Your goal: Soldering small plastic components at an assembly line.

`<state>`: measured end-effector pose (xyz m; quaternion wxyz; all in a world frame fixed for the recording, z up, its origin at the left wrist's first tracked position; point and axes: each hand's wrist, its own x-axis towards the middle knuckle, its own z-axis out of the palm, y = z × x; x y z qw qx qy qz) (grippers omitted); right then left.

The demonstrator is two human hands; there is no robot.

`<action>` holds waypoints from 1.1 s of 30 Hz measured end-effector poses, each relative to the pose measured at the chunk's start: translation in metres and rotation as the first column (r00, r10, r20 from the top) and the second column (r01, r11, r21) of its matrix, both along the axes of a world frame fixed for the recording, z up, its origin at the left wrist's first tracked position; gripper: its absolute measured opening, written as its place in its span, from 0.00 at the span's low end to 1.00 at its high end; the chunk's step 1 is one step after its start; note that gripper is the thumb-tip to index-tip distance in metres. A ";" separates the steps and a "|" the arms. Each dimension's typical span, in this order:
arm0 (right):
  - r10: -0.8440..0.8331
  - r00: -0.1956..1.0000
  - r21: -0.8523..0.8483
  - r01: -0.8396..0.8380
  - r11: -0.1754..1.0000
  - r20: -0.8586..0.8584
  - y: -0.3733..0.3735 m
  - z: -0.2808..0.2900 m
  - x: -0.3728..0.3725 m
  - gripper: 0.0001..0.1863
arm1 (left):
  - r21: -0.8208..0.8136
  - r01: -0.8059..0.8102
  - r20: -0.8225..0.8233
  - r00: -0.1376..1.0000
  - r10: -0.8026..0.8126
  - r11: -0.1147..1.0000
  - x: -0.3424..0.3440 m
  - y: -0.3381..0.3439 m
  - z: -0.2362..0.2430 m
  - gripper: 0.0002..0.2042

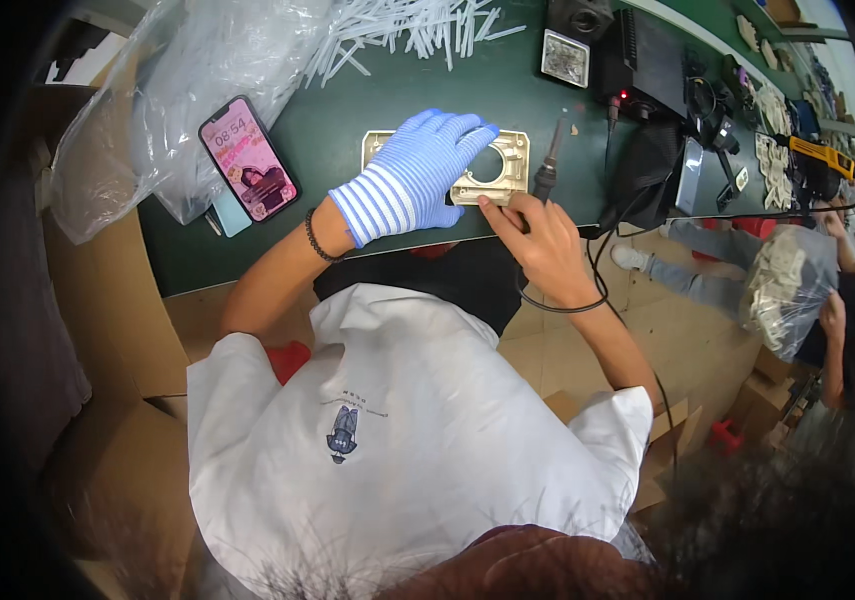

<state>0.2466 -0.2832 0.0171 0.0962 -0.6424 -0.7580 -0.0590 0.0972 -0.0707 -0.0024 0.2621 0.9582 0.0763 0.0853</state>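
A cream plastic housing (517,150) with a round opening lies flat on the green table, close to its near edge. My left hand (413,170), in a blue glove with a white striped cuff, spans the housing and covers its left middle part. Its fingers reach over the far side while the thumb is at the near edge. My bare right hand (540,240) is closed around a soldering iron (546,178), whose tip points away from me, right of the housing. The right index fingertip touches the near right edge of the housing.
A phone (250,160) and clear plastic bags (208,90) are at the left. White plastic strips (418,25) lie at the back. A small metal tray (565,58) and a black soldering station (641,65) stand back right. The iron's cable (603,270) loops past my right wrist. Another person (848,320) holds a bag at far right.
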 end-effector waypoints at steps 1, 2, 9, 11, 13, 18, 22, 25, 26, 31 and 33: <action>-0.059 0.983 0.053 0.069 0.996 -0.173 -0.007 0.000 -0.001 0.18 | 0.004 0.000 0.007 1.000 0.000 1.000 -0.001 0.000 0.001 0.48; -0.083 0.963 0.074 0.105 0.992 -0.257 -0.008 -0.003 0.000 0.17 | 0.003 0.003 -0.002 1.000 -0.003 1.000 -0.002 0.000 0.003 0.48; 0.218 0.542 0.576 0.679 0.454 -0.811 0.020 -0.031 -0.007 0.35 | -0.081 -0.162 0.055 0.984 0.167 0.983 -0.007 0.016 0.015 0.48; 0.320 0.503 0.595 0.656 0.464 -0.803 0.026 -0.044 -0.010 0.20 | -0.088 -0.202 0.223 0.950 0.217 0.975 -0.012 0.028 0.007 0.46; 0.208 0.359 0.415 0.787 0.457 -0.910 0.025 -0.052 -0.025 0.13 | -0.096 -0.238 0.267 0.929 0.256 0.966 -0.014 0.034 0.003 0.46; 0.245 0.245 0.344 0.744 0.573 -0.938 0.024 -0.077 -0.032 0.15 | -0.187 -0.285 0.316 0.889 0.332 0.940 -0.017 0.043 -0.001 0.46; 0.231 0.314 0.388 0.684 0.618 -0.921 0.020 -0.081 -0.030 0.13 | -0.210 -0.298 0.293 0.889 0.351 0.931 -0.015 0.041 -0.001 0.47; 0.164 0.390 0.397 0.650 0.648 -0.906 0.022 -0.081 -0.030 0.12 | -0.218 -0.305 0.271 0.894 0.358 0.927 -0.015 0.041 -0.004 0.47; 0.133 0.439 0.408 0.624 0.667 -0.888 0.022 -0.080 -0.030 0.12 | -0.223 -0.307 0.266 0.894 0.361 0.925 -0.015 0.041 -0.004 0.47; 0.078 0.492 0.408 0.612 0.677 -0.867 0.021 -0.081 -0.030 0.12 | -0.169 -0.299 0.279 0.899 0.337 0.939 -0.015 0.043 -0.004 0.46; 0.072 0.495 0.406 0.613 0.678 -0.866 0.020 -0.082 -0.028 0.12 | -0.174 -0.292 0.284 0.900 0.332 0.940 -0.012 0.044 -0.005 0.46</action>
